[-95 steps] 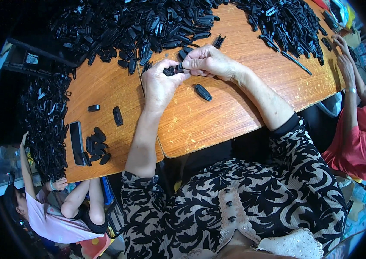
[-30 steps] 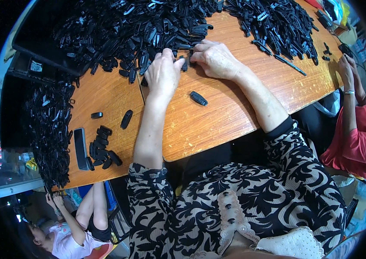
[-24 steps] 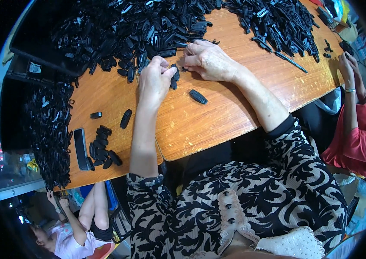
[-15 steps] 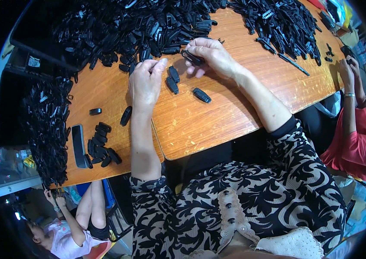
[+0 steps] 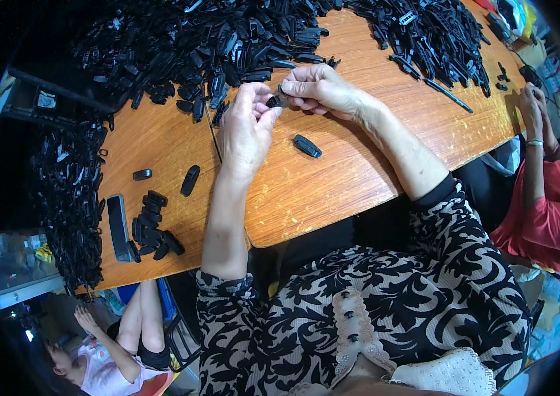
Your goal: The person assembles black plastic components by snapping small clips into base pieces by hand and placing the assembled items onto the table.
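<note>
My left hand [image 5: 247, 135] and my right hand [image 5: 323, 92] are close together over the wooden table [image 5: 359, 165]. Between their fingertips is a small black plastic piece [image 5: 273, 101], partly covered by the fingers. The left thumb and fingers close around its left side, while the right thumb and forefinger pinch at its right end. Below the right hand a single oblong black plastic piece [image 5: 307, 146] lies on the wood. Another oblong piece [image 5: 190, 180] rests left of my left forearm. What lies under the left palm is hidden.
A large heap of black plastic parts [image 5: 227, 39] covers the far side. More heaps lie at the far right [image 5: 425, 39] and left edge [image 5: 69, 198]. A phone [image 5: 118, 228] lies beside a cluster of black pieces [image 5: 151, 224]. Other people sit at right [image 5: 544, 211] and lower left [image 5: 105, 356].
My left hand has moved right to meet the right hand at the black piece. Two pieces that lay between the hands no longer show. The person at lower left has raised a hand.
</note>
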The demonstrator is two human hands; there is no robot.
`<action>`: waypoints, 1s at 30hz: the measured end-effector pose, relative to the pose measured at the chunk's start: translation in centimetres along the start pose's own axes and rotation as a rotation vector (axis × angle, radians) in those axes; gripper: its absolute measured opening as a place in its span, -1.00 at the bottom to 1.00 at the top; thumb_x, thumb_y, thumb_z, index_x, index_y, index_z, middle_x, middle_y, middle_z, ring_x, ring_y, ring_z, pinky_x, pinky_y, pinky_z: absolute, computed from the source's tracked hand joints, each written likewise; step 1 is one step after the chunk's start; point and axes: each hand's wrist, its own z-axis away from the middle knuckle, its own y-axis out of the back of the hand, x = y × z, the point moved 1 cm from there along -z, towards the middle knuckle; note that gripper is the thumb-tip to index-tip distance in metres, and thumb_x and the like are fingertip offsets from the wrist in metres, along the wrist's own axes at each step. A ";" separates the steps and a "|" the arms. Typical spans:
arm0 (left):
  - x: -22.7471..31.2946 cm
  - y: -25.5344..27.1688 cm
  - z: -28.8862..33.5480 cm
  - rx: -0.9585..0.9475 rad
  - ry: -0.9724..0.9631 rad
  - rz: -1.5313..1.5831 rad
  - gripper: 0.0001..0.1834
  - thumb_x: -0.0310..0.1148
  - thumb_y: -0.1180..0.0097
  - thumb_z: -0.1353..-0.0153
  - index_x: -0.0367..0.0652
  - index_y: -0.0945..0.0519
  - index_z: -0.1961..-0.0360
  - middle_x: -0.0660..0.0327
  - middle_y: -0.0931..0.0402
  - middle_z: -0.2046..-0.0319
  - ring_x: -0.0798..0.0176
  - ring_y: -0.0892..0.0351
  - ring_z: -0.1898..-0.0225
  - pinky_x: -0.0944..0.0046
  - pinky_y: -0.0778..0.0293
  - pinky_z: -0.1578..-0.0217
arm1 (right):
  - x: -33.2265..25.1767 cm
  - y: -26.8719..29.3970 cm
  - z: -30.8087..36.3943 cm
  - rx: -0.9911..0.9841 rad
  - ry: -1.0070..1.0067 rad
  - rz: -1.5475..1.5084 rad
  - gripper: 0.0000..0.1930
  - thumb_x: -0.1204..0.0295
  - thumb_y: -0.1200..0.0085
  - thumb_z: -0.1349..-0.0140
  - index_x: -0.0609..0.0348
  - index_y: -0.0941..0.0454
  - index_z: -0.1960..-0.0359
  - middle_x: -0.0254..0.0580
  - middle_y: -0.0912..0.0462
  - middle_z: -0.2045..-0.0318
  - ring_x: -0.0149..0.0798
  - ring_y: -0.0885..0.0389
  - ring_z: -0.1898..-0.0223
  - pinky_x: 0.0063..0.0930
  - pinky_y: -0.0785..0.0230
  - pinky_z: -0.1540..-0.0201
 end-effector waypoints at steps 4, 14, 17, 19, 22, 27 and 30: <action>-1.3 0.0 -0.1 -0.031 -0.051 0.067 -0.72 -0.61 -0.32 -0.06 -0.24 -0.65 0.16 0.25 -0.56 0.37 0.44 -0.51 0.39 0.43 -0.51 0.35 | 0.0 0.0 0.3 -0.037 0.015 0.060 -0.81 0.24 -0.17 -0.32 0.06 -0.60 0.36 -0.52 -0.50 0.58 -0.68 -0.24 0.64 -0.78 0.07 0.66; -2.5 0.1 0.3 -0.062 -0.067 0.229 -0.69 -0.62 -0.34 -0.03 -0.25 -0.64 0.15 0.26 -0.56 0.37 0.44 -0.53 0.38 0.44 -0.51 0.33 | 0.1 -0.2 0.1 -0.095 0.004 0.120 -0.81 0.30 -0.21 -0.29 0.09 -0.60 0.45 -0.51 -0.45 0.65 -0.66 -0.23 0.65 -0.75 0.07 0.67; -2.3 0.5 0.5 -0.070 -0.048 0.227 -0.72 -0.63 -0.32 -0.05 -0.27 -0.63 0.17 0.24 -0.58 0.35 0.40 -0.56 0.37 0.42 -0.52 0.30 | -0.7 -0.8 0.1 -0.062 -0.098 0.151 -0.82 0.31 -0.22 -0.24 0.11 -0.61 0.45 -0.49 -0.46 0.65 -0.64 -0.27 0.64 -0.73 0.02 0.66; -1.1 -0.3 -0.4 -0.086 -0.177 0.119 -0.75 -0.62 -0.30 -0.07 -0.29 -0.62 0.19 0.22 -0.59 0.31 0.36 -0.59 0.33 0.38 -0.53 0.28 | -0.9 -0.5 0.6 0.033 -0.072 0.211 -0.82 0.31 -0.22 -0.21 0.13 -0.62 0.46 -0.48 -0.47 0.65 -0.61 -0.30 0.63 -0.70 -0.04 0.64; -1.6 -0.8 -0.8 -0.104 -0.129 0.280 -0.81 -0.60 -0.24 -0.13 -0.29 -0.61 0.20 0.19 -0.60 0.27 0.35 -0.60 0.23 0.35 -0.52 0.18 | 0.0 0.1 -0.4 0.030 0.241 0.305 -0.81 0.33 -0.11 -0.14 0.13 -0.63 0.56 -0.42 -0.51 0.63 -0.48 -0.44 0.59 -0.56 -0.24 0.59; -2.2 0.7 0.3 -0.094 -0.142 0.222 -0.80 -0.64 -0.21 -0.19 -0.32 -0.60 0.14 0.24 -0.58 0.26 0.36 -0.56 0.21 0.36 -0.51 0.14 | 0.4 -1.1 -0.2 0.037 -0.059 0.212 -0.69 0.11 -0.20 -0.14 0.12 -0.62 0.38 -0.36 -0.63 0.57 -0.45 -0.58 0.60 -0.63 -0.30 0.67; -0.8 0.2 0.5 -0.019 -0.126 0.388 -0.78 -0.73 -0.17 -0.17 -0.40 -0.56 0.14 0.11 -0.60 0.21 0.22 -0.61 0.14 0.26 -0.56 0.05 | -0.6 -0.1 1.1 -0.155 -0.036 0.134 -0.64 0.03 -0.25 -0.13 0.04 -0.65 0.26 -0.36 -0.63 0.45 -0.42 -0.62 0.46 -0.53 -0.39 0.56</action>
